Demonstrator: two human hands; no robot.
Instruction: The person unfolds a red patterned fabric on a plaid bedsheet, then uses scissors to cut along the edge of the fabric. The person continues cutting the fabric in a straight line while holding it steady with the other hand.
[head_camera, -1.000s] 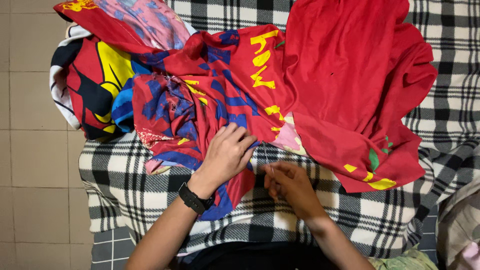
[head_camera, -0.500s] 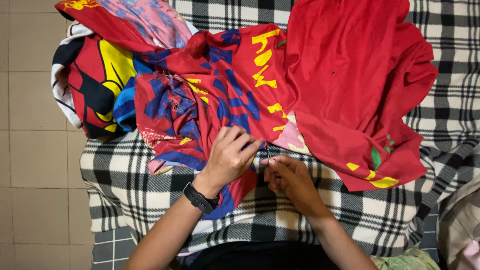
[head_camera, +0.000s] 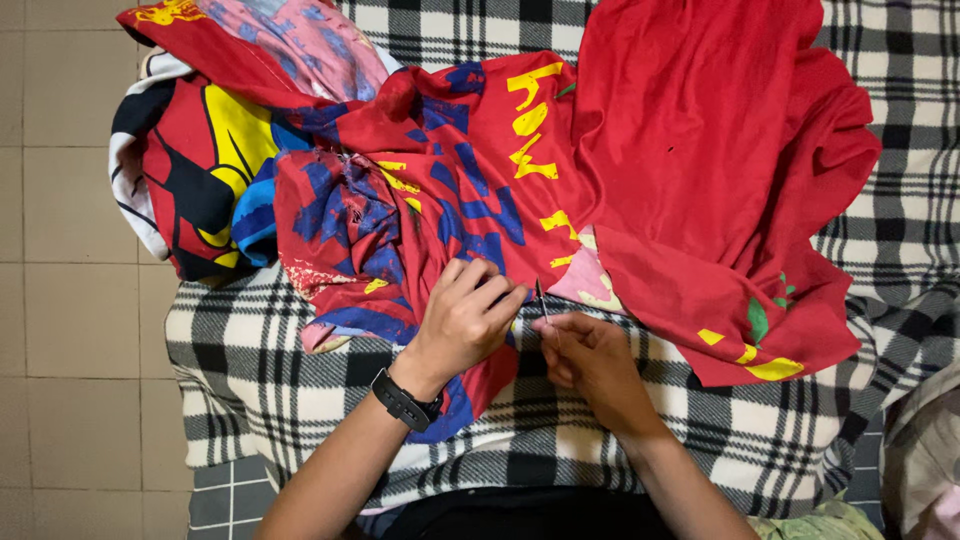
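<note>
Red printed cloth (head_camera: 480, 190) lies heaped on the black-and-white plaid blanket (head_camera: 760, 440), and I see my left hand (head_camera: 462, 318) pinching its lower edge. Just right of that edge, my right hand (head_camera: 592, 360) pinches a thin needle (head_camera: 541, 298); beige floor tiles (head_camera: 60, 300) lie left of the blanket.

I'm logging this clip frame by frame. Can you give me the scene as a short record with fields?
left hand: pressed on the red printed cloth, pinching its edge
right hand: pinching a thin needle at the cloth's edge
wrist: black watch on the left
underneath: black-and-white plaid blanket
floor: beige tiles, left of the blanket
</note>
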